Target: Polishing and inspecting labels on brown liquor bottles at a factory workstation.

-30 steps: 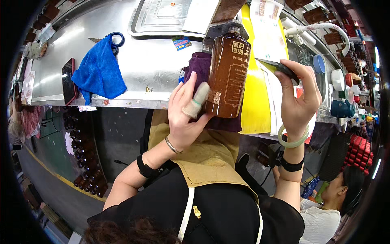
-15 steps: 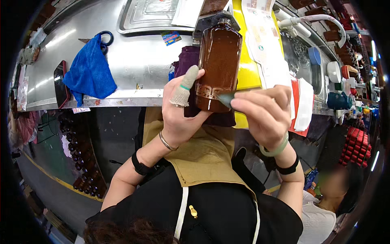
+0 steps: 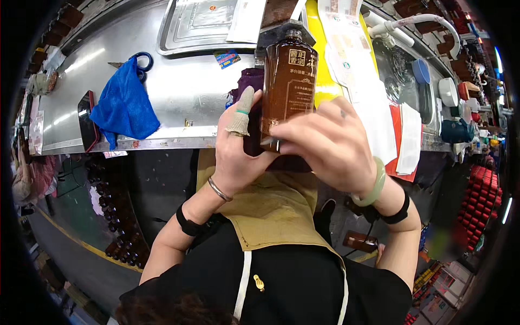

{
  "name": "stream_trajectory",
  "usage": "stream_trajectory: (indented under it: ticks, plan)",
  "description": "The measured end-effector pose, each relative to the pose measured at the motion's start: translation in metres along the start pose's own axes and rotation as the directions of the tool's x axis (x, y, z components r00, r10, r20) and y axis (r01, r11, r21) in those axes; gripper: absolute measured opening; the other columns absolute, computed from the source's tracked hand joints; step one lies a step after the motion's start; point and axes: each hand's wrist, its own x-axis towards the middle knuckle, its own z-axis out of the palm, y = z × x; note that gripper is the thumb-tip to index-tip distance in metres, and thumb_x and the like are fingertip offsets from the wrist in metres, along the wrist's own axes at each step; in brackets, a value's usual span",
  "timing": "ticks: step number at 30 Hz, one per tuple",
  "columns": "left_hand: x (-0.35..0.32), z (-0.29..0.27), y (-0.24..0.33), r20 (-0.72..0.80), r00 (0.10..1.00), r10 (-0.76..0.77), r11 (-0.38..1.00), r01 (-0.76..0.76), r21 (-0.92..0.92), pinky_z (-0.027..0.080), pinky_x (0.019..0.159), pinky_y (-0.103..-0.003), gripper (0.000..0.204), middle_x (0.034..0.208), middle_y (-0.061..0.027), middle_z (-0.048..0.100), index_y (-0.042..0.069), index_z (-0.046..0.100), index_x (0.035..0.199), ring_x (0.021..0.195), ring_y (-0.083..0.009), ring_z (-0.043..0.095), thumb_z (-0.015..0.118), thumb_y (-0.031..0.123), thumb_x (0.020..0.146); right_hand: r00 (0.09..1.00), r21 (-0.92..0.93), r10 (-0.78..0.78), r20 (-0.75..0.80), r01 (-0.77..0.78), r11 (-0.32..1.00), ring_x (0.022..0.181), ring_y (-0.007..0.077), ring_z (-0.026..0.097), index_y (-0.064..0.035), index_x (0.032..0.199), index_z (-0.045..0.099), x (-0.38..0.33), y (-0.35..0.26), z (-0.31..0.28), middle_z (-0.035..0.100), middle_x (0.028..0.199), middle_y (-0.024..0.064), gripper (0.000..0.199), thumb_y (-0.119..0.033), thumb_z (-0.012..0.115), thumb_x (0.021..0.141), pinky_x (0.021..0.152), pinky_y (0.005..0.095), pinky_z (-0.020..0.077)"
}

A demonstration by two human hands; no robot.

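A tall brown glass bottle (image 3: 290,81) with a label stands upright in front of me, above the edge of the steel worktable (image 3: 179,97). My left hand (image 3: 235,149) grips its lower part; a fabric cot covers the raised finger. My right hand (image 3: 330,143) closes over the bottle's base from the right, pressing a small thin object against it that I cannot make out. A purple cloth (image 3: 250,81) lies behind the bottle under my left hand.
A blue cloth (image 3: 124,105) with blue-handled scissors (image 3: 140,58) lies on the left. A dark phone (image 3: 85,119) sits near the table edge. A metal tray (image 3: 189,27), yellow strip (image 3: 319,54), label sheets (image 3: 352,59) and sink hose (image 3: 417,21) lie beyond. Bottles stand below left.
My right hand came down from the right side onto the bottle's base. The bottle turned so its label faces me and rose slightly in view.
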Motion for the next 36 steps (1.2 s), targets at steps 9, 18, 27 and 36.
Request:
stream_trajectory:
  ticks: [9,18,27,36]
  plan:
    - [0.006,0.008,0.008,-0.069,0.997,0.015,0.998,-0.019,-0.052,0.050,0.111,-0.040,0.109,0.139,-0.0192,0.063,-0.009,0.032,0.158,0.125,-0.0287,0.065,0.095,0.013,0.072,0.938,-0.415,-0.262,-0.225,0.151,0.897,0.084,0.0144,0.058,-0.0206,0.102,0.074,0.028,0.076,0.010,0.069,0.099,-0.0083,0.024,-0.019,0.071,0.079,0.080,0.0337,0.0465]
    - [0.005,-0.003,0.003,0.021,1.000,0.011,1.000,-0.010,-0.014,0.043,0.113,-0.045,0.089,0.146,-0.0209,0.063,-0.007,0.049,0.150,0.132,-0.0370,0.059,0.088,0.009,0.072,0.932,-0.276,-0.160,-0.324,0.069,0.959,0.079,0.0187,0.061,-0.0148,0.105,0.076,0.031,0.101,0.001,0.076,0.104,-0.0012,0.022,-0.012,0.078,0.084,0.078,0.0372,0.0455]
    - [0.002,-0.007,-0.007,0.115,0.992,0.043,0.996,-0.053,0.079,0.047,0.112,-0.040,0.093,0.145,-0.0240,0.062,-0.008,0.041,0.157,0.134,-0.0347,0.057,0.085,0.004,0.075,0.934,-0.153,-0.026,-0.355,-0.031,0.988,0.078,0.0163,0.060,-0.0175,0.107,0.075,0.034,0.087,0.018,0.074,0.093,-0.0052,0.020,-0.015,0.076,0.087,0.079,0.0354,0.0420]
    - [0.007,-0.002,-0.001,0.066,0.995,0.074,0.996,-0.077,0.047,0.036,0.119,-0.048,0.092,0.148,-0.0194,0.061,-0.003,0.052,0.151,0.134,-0.0358,0.059,0.092,0.015,0.071,0.953,-0.126,-0.182,-0.243,0.155,0.980,0.079,0.0175,0.058,-0.0182,0.107,0.078,-0.001,0.050,0.003,0.074,0.098,-0.0073,0.031,-0.012,0.077,0.076,0.078,0.0341,0.0426]
